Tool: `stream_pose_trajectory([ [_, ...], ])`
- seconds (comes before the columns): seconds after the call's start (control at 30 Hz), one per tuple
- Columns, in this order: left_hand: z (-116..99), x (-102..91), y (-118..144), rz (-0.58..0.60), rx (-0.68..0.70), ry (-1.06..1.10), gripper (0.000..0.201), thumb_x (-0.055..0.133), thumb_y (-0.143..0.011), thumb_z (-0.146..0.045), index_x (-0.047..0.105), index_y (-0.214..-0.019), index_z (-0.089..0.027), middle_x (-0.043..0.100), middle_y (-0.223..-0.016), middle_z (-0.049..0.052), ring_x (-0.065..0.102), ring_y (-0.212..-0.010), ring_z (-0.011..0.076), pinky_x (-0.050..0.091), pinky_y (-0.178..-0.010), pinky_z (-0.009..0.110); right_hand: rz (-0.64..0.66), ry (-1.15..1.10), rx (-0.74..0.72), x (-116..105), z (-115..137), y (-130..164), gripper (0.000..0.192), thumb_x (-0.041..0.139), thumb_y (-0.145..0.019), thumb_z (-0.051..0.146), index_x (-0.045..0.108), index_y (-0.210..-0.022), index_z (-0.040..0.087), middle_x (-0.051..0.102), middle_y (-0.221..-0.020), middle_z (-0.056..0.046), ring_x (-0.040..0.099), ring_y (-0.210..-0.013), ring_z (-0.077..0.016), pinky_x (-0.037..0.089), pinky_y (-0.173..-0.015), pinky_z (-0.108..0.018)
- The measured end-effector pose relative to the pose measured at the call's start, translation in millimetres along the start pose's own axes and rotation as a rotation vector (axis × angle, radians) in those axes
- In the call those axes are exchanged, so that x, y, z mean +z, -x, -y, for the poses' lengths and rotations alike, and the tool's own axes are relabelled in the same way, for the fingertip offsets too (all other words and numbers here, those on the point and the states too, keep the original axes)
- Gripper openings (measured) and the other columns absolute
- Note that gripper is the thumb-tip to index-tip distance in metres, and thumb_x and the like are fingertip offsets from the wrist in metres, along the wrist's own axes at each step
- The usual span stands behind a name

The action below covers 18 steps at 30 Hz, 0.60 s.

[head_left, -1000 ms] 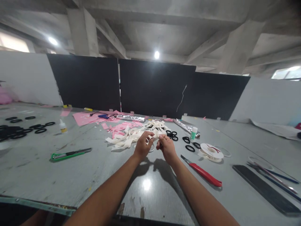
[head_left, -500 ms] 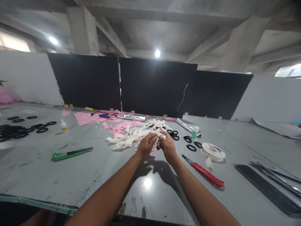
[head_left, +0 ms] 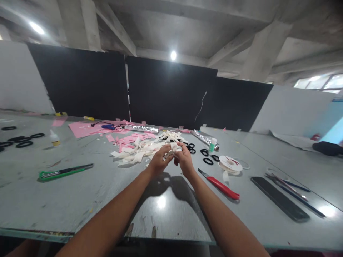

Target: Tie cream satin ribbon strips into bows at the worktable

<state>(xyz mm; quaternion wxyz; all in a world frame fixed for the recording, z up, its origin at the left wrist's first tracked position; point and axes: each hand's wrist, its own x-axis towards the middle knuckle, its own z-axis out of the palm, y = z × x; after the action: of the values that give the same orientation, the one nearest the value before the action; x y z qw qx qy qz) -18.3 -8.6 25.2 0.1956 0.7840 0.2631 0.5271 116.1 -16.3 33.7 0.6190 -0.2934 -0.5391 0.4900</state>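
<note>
Cream strip (head_left: 172, 149) is pinched between the left hand (head_left: 158, 161) and right hand (head_left: 184, 160), just before the strip pile (head_left: 139, 151). Two cutters lie on the table (head_left: 80, 200): one green (head_left: 64, 171), one red (head_left: 220, 185). One spool (head_left: 230, 164) sits right.

Light even, fairly bright; ceiling lamp (head_left: 173, 55) overhead and ahead, a second at upper left; daylight from windows far right; lamp glares off the table (head_left: 162, 202) between my forearms; soft shadow under my hands (head_left: 171, 160); wide-lens bend at the edges; slight blur, far things soft.
</note>
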Motion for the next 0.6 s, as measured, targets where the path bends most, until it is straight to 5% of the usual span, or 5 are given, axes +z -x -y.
stream_pose_trajectory([
  [0.13,2,1.5,1,0.063,-0.047,0.01,0.038,0.049,-0.088,-0.037,0.058,-0.119,-0.017,0.057,-0.114,0.012,0.051,-0.11,0.025,0.04,-0.098,0.037,0.022,0.072,0.009,-1,-1,0,0.042,0.052,-0.066,0.023,0.046,-0.107,0.022,0.037,-0.043,0.014,0.027,-0.031,-0.0054,0.027,-0.032,-0.017],
  [0.27,5,3.8,1,0.056,-0.175,0.047,0.039,0.043,-0.089,-0.043,0.06,-0.113,-0.016,0.06,-0.09,0.007,0.055,-0.078,0.0165,0.046,-0.072,0.029,0.057,0.066,-0.003,-3,-4,0,0.044,0.054,-0.071,0.028,0.043,-0.114,0.022,0.034,-0.042,0.015,0.027,-0.033,-0.0061,0.029,-0.034,-0.017],
  [0.43,7,4.7,-3,-0.055,-0.329,0.272,0.044,0.049,-0.085,-0.048,0.059,-0.107,-0.011,0.05,-0.057,-0.003,0.043,-0.051,0.01,0.035,-0.05,0.021,0.11,0.202,-0.103,-1,-11,3,0.036,0.054,-0.08,0.037,0.047,-0.113,0.022,0.048,-0.05,0.009,0.039,-0.04,-0.0077,0.032,-0.038,-0.017],
  [0.6,9,0.1,-6,-0.218,-0.381,0.415,0.045,0.058,-0.079,-0.042,0.055,-0.113,-0.013,0.043,-0.056,-0.006,0.041,-0.049,0.0074,0.035,-0.049,0.02,-0.064,0.365,-0.114,-4,-12,-1,0.024,0.057,-0.078,0.043,0.057,-0.081,0.019,0.056,-0.059,0.002,0.046,-0.047,-0.0096,0.04,-0.04,-0.021],
])
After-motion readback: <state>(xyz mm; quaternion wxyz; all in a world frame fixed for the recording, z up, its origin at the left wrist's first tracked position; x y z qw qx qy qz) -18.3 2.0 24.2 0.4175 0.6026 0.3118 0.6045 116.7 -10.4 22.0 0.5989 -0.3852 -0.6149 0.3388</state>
